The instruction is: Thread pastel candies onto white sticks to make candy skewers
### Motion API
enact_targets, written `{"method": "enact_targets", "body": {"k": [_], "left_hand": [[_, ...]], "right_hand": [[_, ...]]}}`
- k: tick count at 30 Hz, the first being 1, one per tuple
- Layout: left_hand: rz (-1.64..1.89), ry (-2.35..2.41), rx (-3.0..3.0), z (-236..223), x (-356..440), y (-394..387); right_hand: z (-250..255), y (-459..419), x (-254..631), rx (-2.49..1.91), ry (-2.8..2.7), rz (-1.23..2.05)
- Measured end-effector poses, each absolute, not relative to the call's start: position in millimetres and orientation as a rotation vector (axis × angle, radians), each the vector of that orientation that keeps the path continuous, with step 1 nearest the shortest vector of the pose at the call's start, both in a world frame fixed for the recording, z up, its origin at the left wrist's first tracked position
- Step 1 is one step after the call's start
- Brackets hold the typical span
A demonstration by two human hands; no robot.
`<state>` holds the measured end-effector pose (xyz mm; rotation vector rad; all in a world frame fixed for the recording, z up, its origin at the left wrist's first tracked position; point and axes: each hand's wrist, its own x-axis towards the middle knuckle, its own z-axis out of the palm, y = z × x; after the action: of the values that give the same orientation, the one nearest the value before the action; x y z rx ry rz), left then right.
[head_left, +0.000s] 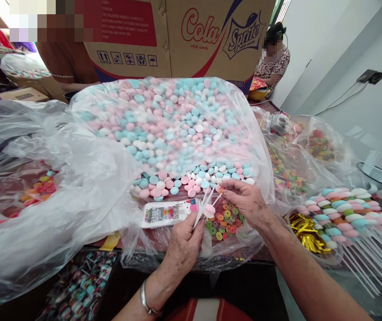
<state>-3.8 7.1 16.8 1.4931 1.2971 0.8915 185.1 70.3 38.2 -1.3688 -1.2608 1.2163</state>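
Note:
My left hand point(186, 236) is closed around a few thin white sticks point(204, 203) that fan upward. Pink candy point(209, 210) shows on or just behind the sticks. With thumb and forefinger, my right hand point(246, 203) pinches a small orange gummy ring point(221, 191) at the tip of one stick. Below the right hand lies a pile of fruit-coloured gummy rings point(224, 223). Pink, blue and white marshmallows point(191, 180) spill from the big clear bag point(177, 120) behind both hands. A stack of printed white wrappers point(164, 214) sits left of the sticks.
Finished candy skewers point(345, 214) lie at the right beside a tub of gold ties point(308, 232). A cardboard box point(177, 40) stands behind the bag. Plastic sheeting point(87, 178) covers the left. Two other people are at the back. Wrapped sweets point(77, 285) fill a low container.

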Motion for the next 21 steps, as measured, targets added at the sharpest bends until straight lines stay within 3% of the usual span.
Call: {"method": "enact_targets", "body": {"k": [6,21], "left_hand": [[0.889,1.353,1.531,14,-1,7],[0.956,1.384,1.521,12,-2,10]], "right_hand": [[39,62,181,-1.292,-1.175,1.249],[25,26,152,-1.206,-1.866,0.607]]}}
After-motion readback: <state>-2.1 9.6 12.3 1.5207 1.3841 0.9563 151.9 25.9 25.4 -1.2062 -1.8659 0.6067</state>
